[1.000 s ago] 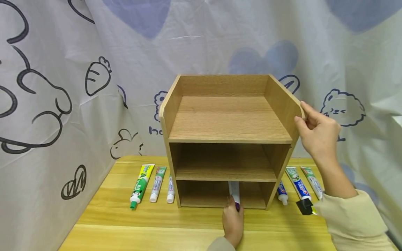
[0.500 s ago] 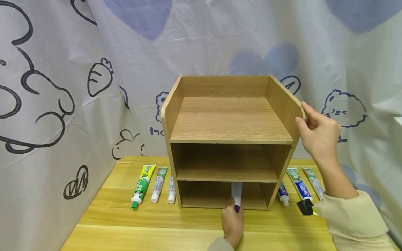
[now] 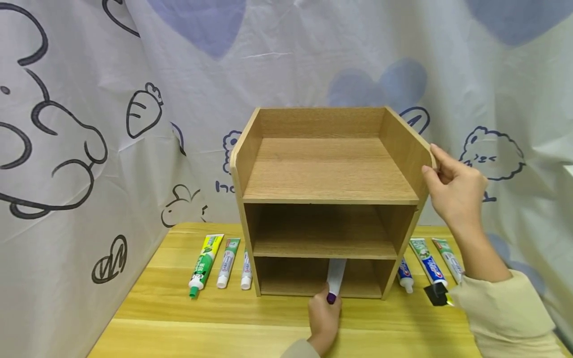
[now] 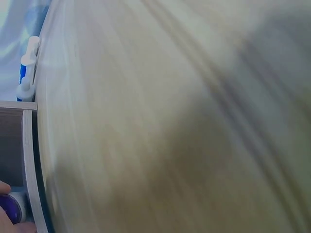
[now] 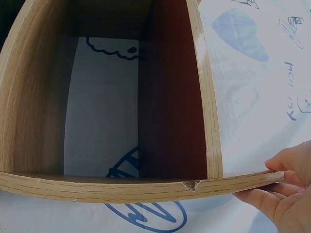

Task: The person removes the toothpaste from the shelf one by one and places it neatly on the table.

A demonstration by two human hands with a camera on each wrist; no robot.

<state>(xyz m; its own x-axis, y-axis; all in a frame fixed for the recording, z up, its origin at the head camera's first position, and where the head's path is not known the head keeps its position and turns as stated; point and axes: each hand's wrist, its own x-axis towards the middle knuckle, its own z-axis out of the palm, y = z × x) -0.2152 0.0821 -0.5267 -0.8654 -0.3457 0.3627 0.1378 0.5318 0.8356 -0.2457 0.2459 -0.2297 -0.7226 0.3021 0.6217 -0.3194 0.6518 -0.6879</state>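
Note:
A small wooden shelf unit [image 3: 329, 201] stands on the table, with an open top and two compartments below. In the head view my left hand [image 3: 323, 313] grips the cap end of a white toothpaste tube [image 3: 337, 273] with a purple cap. The tube's far end reaches into the bottom compartment. Only fingertips and the purple cap [image 4: 10, 208] show at the lower left corner of the left wrist view. My right hand [image 3: 456, 191] pinches the front edge of the right side panel [image 5: 233, 183] between thumb and fingers.
Left of the shelf lie a yellow-green toothpaste tube [image 3: 206, 263] and two smaller tubes. Several more, including a blue-green toothpaste tube [image 3: 428, 263], lie on the right, beside a small black piece [image 3: 436, 294]. A printed curtain [image 3: 286, 59] hangs behind.
My left hand has shifted slightly left, swinging the tube's purple cap left so the tube slants. My right hand keeps its hold on the side panel.

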